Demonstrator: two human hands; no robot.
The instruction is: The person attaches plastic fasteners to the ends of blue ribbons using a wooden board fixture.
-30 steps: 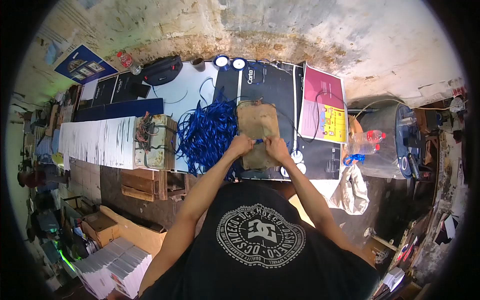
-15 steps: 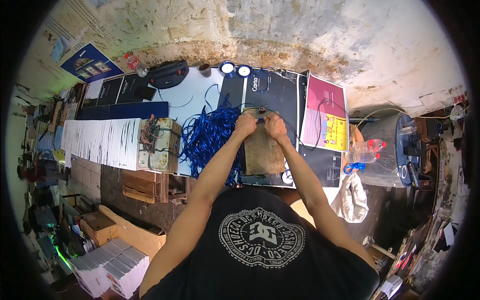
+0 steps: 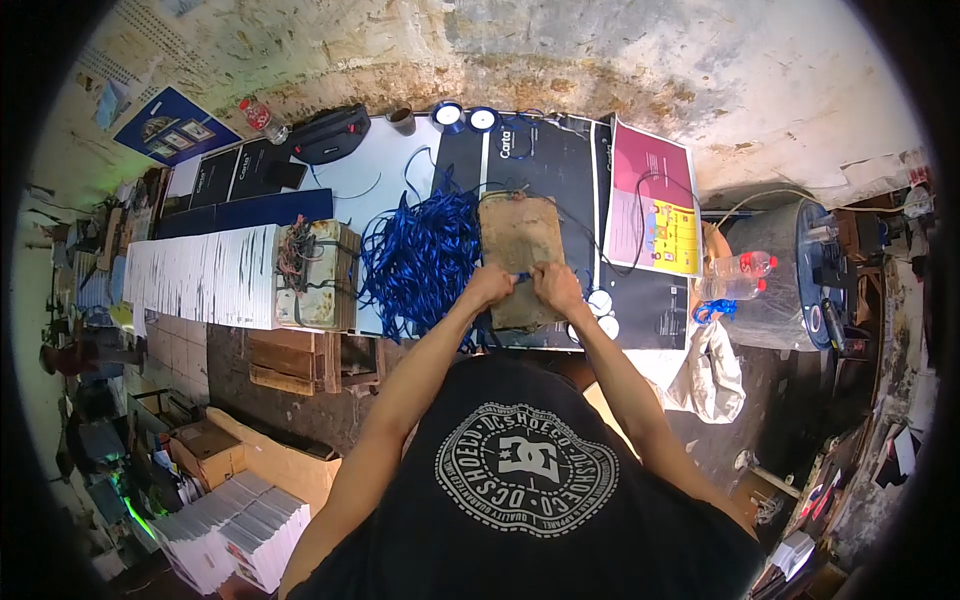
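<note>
A worn brown board (image 3: 519, 232) lies on the table before me. Over its near half, my left hand (image 3: 490, 286) and my right hand (image 3: 556, 288) are both closed, a small gap apart. A short stretch of blue ribbon (image 3: 521, 277) shows between the two fists, pinched at each side. Left of the board spreads a big loose heap of cut blue ribbons (image 3: 420, 265). White-centred ribbon spools (image 3: 601, 312) sit just right of my right hand, near the table's front edge.
A long row of stacked white paper blocks (image 3: 205, 280) ends at a tied, weathered block (image 3: 330, 262) on the left. Two blue ribbon spools (image 3: 448, 117), a cup (image 3: 401, 121) and a black bag (image 3: 331, 137) line the back. A pink-yellow poster (image 3: 655, 200) lies right, beside plastic bottles (image 3: 738, 276).
Both hands have moved from the board's far end toward me, with the blue ribbon between them. The board's far half is now uncovered. The whole view has shifted slightly.
</note>
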